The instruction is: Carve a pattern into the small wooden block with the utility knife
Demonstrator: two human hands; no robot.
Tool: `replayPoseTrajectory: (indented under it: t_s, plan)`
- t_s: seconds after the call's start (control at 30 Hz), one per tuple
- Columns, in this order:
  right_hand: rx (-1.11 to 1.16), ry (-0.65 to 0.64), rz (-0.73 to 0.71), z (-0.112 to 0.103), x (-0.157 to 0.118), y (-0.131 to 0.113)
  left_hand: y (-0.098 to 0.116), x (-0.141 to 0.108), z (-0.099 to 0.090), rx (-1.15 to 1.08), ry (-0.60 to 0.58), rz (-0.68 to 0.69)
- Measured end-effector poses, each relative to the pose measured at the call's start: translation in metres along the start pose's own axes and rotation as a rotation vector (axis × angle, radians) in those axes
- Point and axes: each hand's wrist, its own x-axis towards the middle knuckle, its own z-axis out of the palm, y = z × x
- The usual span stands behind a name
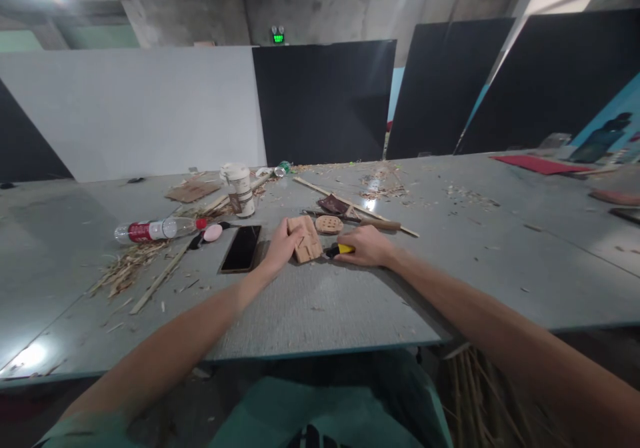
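My left hand (283, 245) grips a carved wooden block (305, 240) by its left side, tilted above the grey table. Lines and recesses are cut into the block's upper face. In my right hand (366, 247) is a yellow-and-black utility knife (343, 249), its black end pointing left toward the block's lower right edge. Whether the blade touches the wood I cannot tell. Just behind, between the hands, lies a round wooden piece (329, 225) with small hollows. Beyond my right hand rests a tool with a wooden handle (381, 224), near a dark brown scrap (333, 203).
A phone (241, 249) lies left of my left hand. Farther left are a plastic bottle (159, 229), a pink round item (213, 233) and wood shavings (131, 266). A paper cup (239, 191) stands behind the phone. A long thin strip (357, 207) crosses behind the tool.
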Motion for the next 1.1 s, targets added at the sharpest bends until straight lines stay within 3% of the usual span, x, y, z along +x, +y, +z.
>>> replayPoseTrajectory:
  t_s: [0.47,1.1]
  plan:
    - [0.024,0.018,0.052,-0.002,0.002,-0.006,0.01,-0.005,0.0,0.043,0.002,0.035]
    - [0.055,0.027,0.016,0.0,0.003,-0.005,0.018,-0.009,-0.001,0.039,-0.01,0.001]
